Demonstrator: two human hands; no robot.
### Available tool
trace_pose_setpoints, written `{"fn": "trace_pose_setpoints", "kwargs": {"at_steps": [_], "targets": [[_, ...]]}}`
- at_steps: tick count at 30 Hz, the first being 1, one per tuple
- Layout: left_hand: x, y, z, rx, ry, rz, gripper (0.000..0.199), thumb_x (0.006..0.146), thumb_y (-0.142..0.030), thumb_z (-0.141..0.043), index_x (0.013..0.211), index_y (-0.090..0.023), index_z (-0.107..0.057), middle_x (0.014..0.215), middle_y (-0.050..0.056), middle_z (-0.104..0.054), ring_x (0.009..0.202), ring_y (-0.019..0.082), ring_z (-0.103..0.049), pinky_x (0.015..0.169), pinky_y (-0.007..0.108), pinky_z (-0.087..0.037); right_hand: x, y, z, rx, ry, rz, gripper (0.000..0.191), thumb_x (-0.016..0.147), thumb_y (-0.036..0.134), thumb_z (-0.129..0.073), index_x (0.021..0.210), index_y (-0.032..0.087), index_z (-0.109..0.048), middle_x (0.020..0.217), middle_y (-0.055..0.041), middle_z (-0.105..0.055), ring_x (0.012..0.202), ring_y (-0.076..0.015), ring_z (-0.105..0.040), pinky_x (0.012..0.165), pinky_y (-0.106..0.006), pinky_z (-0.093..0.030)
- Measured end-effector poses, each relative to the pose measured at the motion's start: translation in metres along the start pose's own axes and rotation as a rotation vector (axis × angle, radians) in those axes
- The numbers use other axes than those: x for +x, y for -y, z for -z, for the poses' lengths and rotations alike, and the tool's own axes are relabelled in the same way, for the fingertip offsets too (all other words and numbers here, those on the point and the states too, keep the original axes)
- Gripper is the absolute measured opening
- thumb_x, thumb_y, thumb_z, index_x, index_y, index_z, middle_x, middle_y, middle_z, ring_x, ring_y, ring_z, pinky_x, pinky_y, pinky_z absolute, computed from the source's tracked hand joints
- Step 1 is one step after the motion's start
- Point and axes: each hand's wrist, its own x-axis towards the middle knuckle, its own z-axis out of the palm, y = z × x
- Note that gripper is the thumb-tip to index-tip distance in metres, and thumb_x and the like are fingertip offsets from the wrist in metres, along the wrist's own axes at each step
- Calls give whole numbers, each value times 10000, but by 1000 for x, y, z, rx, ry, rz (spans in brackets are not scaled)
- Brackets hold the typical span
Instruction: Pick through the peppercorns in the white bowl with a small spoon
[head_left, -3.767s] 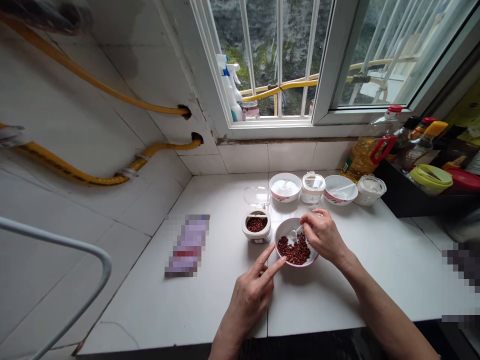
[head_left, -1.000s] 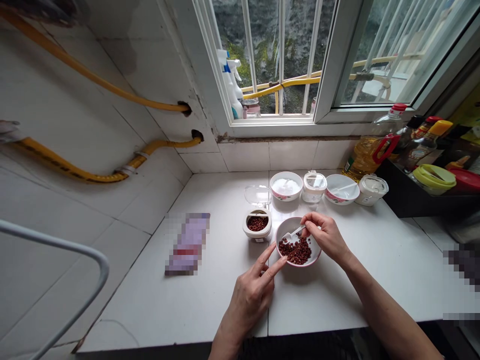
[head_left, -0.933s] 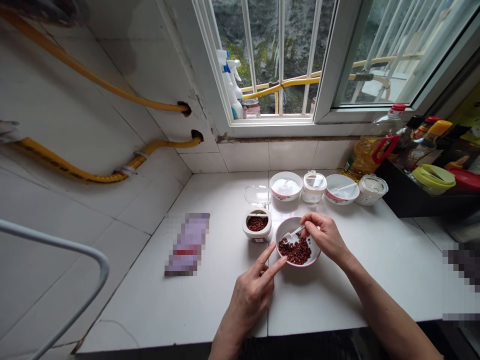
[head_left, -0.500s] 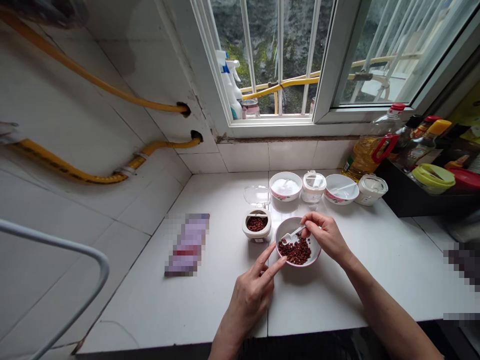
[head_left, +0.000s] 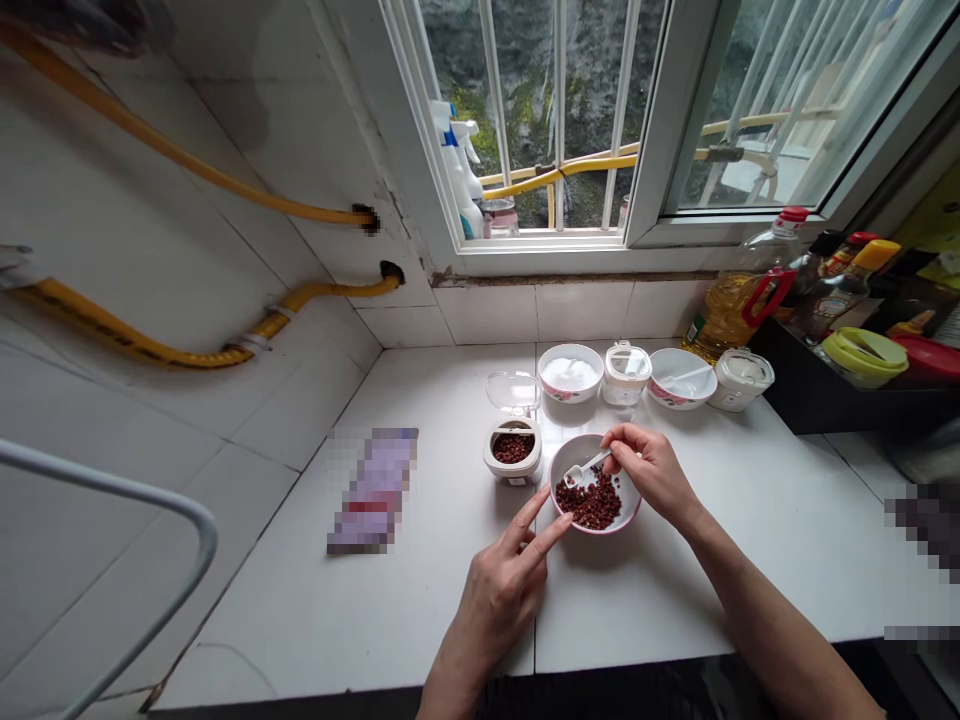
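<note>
R hand (head_left: 649, 470) has the small white spoon (head_left: 592, 464) by its handle, pinched btwn thumb & fingertips. Spoon's scoop end is inside the near bowl (head_left: 562, 455), tilted down to the left, w/ a few bits in it, just above or on the dark red grains (head_left: 596, 505); can't tell if touching. Grains lie mostly in the near half of that bowl, w/ bare white inside showing at the far side.

L hand (head_left: 504, 575) holds nothing: index & middle fingers spread apart, tips on the bowl's left & near-left rim; other fingers curled under, partly hidden.

Near bowl sits on the white counter (head_left: 420, 620). Just left of it & slightly farther: open tub (head_left: 517, 478) w/ same-looking grains, its clear lid (head_left: 513, 392) flipped up on the far side.

Far row, L to R: flowered bowl (head_left: 571, 394) w/ white stuff; clear-lidded jar (head_left: 627, 388); second flowered bowl (head_left: 679, 400) w/ a white spoon-like pc. in it; white jar (head_left: 739, 385). Oil bottle (head_left: 720, 320) w/ red cap & handle stands behind the row's right end, next to the black box (head_left: 802, 400) w/ bottles. Purple packet (head_left: 375, 485), partly pixelated, lies flat at left, well apart from the hands.
</note>
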Motion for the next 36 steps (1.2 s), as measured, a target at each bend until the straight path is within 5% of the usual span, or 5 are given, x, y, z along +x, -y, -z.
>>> {"fn": "trace_pose_setpoints", "kwargs": {"at_steps": [26,36], "targets": [[4,-2,1,5,-1,-21,669,898,42,-421,1496,-248,-494,1563,160,-471,912,124,-717,807,255,-628,3,5,-1,200,-28,-50,225,726,417,-661,775,197,-661,561,7,-674,558,-158,-609,626,-300,-512],[4,-2,0,23,2,-18,686,883,41,-420,1501,-247,-489,1573,157,-461,962,144,-732,835,272,-632,-4,23,-32,19,-117,329,171,965,379,-555,986,233,-643,819,-46,-756,795,-212,-737,788,-360,-579]]}}
